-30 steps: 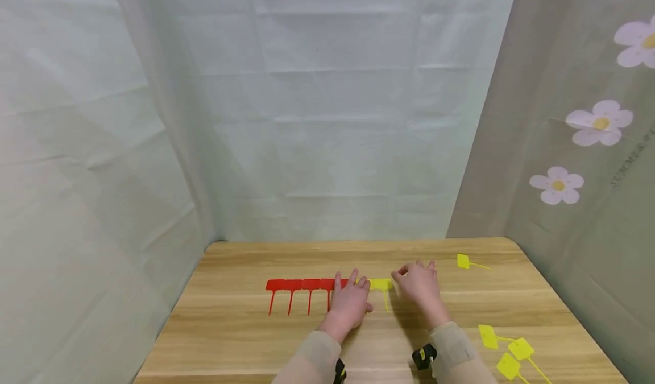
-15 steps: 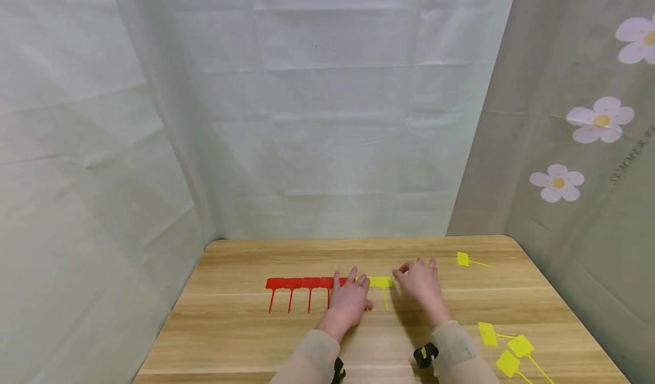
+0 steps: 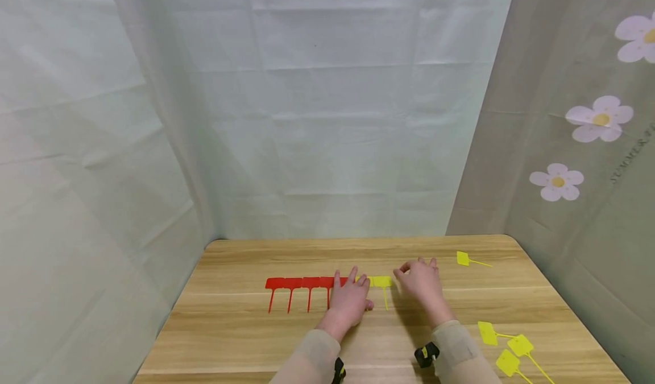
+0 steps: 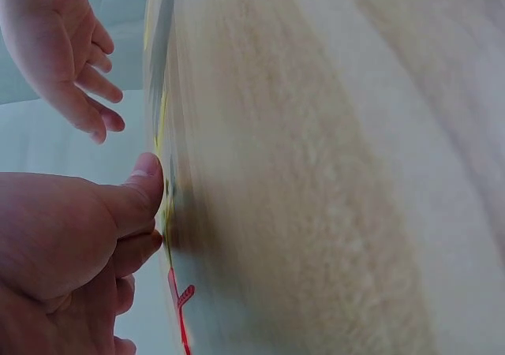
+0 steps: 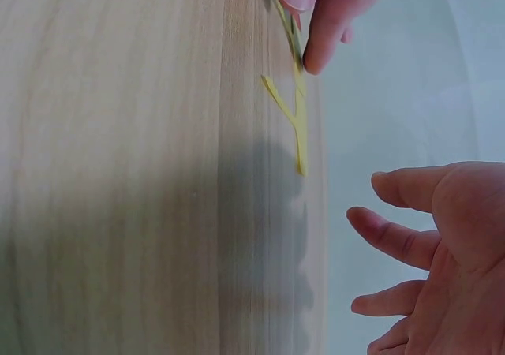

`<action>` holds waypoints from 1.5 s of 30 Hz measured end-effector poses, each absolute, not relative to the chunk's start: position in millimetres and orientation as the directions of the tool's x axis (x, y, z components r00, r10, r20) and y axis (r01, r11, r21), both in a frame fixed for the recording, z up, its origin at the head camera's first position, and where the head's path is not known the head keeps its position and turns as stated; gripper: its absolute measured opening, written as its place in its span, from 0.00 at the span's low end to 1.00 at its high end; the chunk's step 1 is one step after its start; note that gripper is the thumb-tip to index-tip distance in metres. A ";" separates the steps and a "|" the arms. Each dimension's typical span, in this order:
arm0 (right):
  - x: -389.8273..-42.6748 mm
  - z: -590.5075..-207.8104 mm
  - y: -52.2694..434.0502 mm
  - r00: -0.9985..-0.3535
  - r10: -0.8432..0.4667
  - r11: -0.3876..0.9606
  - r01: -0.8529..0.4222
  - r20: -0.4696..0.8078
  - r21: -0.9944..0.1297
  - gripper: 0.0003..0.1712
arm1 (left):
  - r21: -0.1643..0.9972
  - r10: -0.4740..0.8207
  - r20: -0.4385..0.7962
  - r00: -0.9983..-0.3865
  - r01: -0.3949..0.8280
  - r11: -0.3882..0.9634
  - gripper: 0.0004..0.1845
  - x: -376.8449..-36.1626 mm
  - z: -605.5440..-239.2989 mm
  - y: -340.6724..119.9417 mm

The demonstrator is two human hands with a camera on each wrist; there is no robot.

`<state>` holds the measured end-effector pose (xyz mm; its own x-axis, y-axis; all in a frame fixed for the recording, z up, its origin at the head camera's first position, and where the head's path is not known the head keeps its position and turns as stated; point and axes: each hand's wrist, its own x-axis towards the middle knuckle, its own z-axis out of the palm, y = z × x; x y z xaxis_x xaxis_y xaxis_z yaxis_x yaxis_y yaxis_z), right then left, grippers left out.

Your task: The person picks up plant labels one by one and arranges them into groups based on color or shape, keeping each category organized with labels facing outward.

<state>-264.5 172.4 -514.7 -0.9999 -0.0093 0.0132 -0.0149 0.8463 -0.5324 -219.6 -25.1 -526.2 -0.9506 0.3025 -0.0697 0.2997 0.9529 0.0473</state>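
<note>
Wooden bench (image 3: pixel 245 338), light grain, rounded far corners, curtained on three sides.

Left hand (image 3: pixel 349 300): palm down on the bench, fingers straight and spread, tips on the right end of the red tag row (image 3: pixel 299 284) and touching the yellow tag (image 3: pixel 381 282) at its left edge.

Right hand (image 3: pixel 421 283): hovering just at 3 o'clock of the yellow tag, fingers loosely bent and apart, holding nothing; the right wrist view shows a gap between fingers (image 5: pixel 392 237) and bench.

Yellow tag: flat on the bench, centre, between the two hands, stem pointing to 6 o'clock.

Red tag row: square heads side by side, stems toward 6 o'clock, at 9 o'clock of the left hand.

Single yellow tag (image 3: pixel 463 259): at 2 o'clock of the right hand, well apart.

Three loose yellow tags (image 3: pixel 506 347): near the bench's right front corner.
</note>
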 end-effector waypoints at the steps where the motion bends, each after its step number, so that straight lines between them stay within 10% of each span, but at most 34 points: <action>1: -264.2 -514.1 172.4 -1.000 -0.010 0.846 -0.015 0.012 -0.532 0.18 | 0.049 0.303 -0.070 -0.950 0.300 0.953 0.35 -219.3 -526.5 -24.9; 45: -219.9 -504.5 275.6 -0.997 -0.015 0.892 -0.047 0.076 -0.449 0.16 | 0.049 0.341 -0.019 -0.940 0.339 0.939 0.38 -222.4 -532.3 8.2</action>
